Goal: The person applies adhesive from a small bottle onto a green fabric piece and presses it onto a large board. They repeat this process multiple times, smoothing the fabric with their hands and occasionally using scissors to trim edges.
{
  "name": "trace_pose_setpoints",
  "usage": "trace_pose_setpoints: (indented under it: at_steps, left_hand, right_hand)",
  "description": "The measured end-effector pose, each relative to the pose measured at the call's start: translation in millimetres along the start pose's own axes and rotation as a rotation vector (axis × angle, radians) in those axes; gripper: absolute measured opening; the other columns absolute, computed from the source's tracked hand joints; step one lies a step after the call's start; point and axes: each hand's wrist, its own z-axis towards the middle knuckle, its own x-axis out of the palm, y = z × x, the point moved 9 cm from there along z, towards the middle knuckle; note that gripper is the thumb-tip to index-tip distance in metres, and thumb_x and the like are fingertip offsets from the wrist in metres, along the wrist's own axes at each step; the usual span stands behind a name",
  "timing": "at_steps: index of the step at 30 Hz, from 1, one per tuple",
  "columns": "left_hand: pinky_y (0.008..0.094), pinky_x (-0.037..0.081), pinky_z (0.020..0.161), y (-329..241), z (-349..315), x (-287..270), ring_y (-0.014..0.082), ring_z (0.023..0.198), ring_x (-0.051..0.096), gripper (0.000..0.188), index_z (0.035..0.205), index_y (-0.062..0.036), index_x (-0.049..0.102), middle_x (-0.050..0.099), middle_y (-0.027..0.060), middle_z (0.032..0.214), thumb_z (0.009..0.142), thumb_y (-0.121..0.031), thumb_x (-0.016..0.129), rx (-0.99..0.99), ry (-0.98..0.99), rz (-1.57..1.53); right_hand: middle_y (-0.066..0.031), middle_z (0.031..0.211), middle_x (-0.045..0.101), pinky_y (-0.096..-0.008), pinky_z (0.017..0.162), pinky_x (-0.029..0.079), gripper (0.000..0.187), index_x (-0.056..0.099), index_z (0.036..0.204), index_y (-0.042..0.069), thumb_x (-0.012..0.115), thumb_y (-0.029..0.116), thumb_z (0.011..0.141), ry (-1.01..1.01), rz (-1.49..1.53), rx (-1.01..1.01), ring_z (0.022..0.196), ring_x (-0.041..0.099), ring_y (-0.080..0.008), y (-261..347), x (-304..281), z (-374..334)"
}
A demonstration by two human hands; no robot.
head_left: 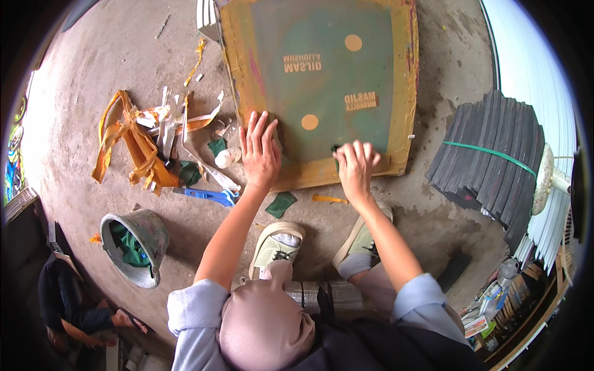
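Observation:
A screen-printing frame (337,80) lies before me, its green mesh bordered by wide brown tape, with two pale round spots and mirrored lettering. My left hand (260,151) rests on the taped left border near the bottom corner, fingers stretched out. At the lower edge, right of the middle, my right hand (357,164) presses down with curled fingers. A small dark bit shows beside its index finger; what it holds is mostly hidden. Close to my left hand are a small white bottle (228,157), a blue plastic tool (210,196) and a green cloth scrap (281,204).
Crumpled tape strips (139,145) litter the concrete floor at left. A grey bucket (151,238) with green cloth inside stands at lower left. To the right is a stack of dark boards (489,161) bound with green strap. Another person (74,297) sits at far lower left.

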Motion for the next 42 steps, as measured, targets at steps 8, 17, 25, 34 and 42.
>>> trace_pose_setpoints:
  at_steps: [8,17,25,34,42]
  left_hand:
    - [0.0518,0.022,0.114,-1.6,-3.3,2.4,0.0294,0.14,0.031,0.046,0.131,-0.01,0.046,0.04,0.0092,0.143,0.086,0.0,0.047,-0.007,0.029,-0.001]
    - [0.0505,0.023,0.114,-2.8,2.8,3.7,0.028,0.139,0.034,0.047,0.132,-0.0116,0.047,0.042,0.0074,0.143,0.085,-0.003,0.049,-0.003,0.008,0.002]
    - [0.0513,0.024,0.114,-2.2,-0.9,4.7,0.0293,0.138,0.034,0.047,0.132,-0.0115,0.048,0.041,0.0078,0.143,0.086,-0.003,0.048,0.0,0.008,0.005]
    - [0.0532,0.021,0.114,0.6,-3.2,2.2,0.0313,0.139,0.031,0.047,0.131,-0.0093,0.046,0.04,0.0102,0.143,0.085,-0.001,0.048,0.005,0.033,0.008]
    - [0.053,0.021,0.115,-1.5,-1.0,5.0,0.0308,0.139,0.031,0.046,0.132,-0.0102,0.046,0.041,0.0098,0.143,0.087,-0.002,0.047,0.011,0.018,0.02]
  right_hand:
    - [0.0003,0.081,0.051,-0.0405,0.076,0.03,0.016,0.055,0.079,0.014,0.064,0.024,0.088,-0.041,0.008,0.028,0.088,0.048,-0.0221,1.1,-3.3,17.9]
    - [0.0018,0.082,0.051,-0.0414,0.078,0.031,0.014,0.056,0.079,0.016,0.067,0.023,0.084,-0.058,-0.006,0.009,0.089,0.049,-0.0214,-18.6,-1.4,3.0]
    - [-0.002,0.082,0.052,-0.0431,0.078,0.033,0.006,0.06,0.084,0.016,0.066,0.015,0.083,-0.07,0.047,-0.156,0.087,0.05,-0.0229,-0.5,8.3,-11.8]
    - [-0.0005,0.084,0.052,-0.0397,0.078,0.032,0.01,0.059,0.082,0.015,0.069,0.019,0.084,-0.135,0.001,-0.025,0.086,0.049,-0.0209,0.2,-1.4,18.4]
    - [-0.0008,0.083,0.052,-0.0407,0.079,0.033,0.01,0.061,0.084,0.016,0.07,0.013,0.08,-0.054,0.066,-0.042,0.089,0.05,-0.0223,19.9,12.7,3.4]
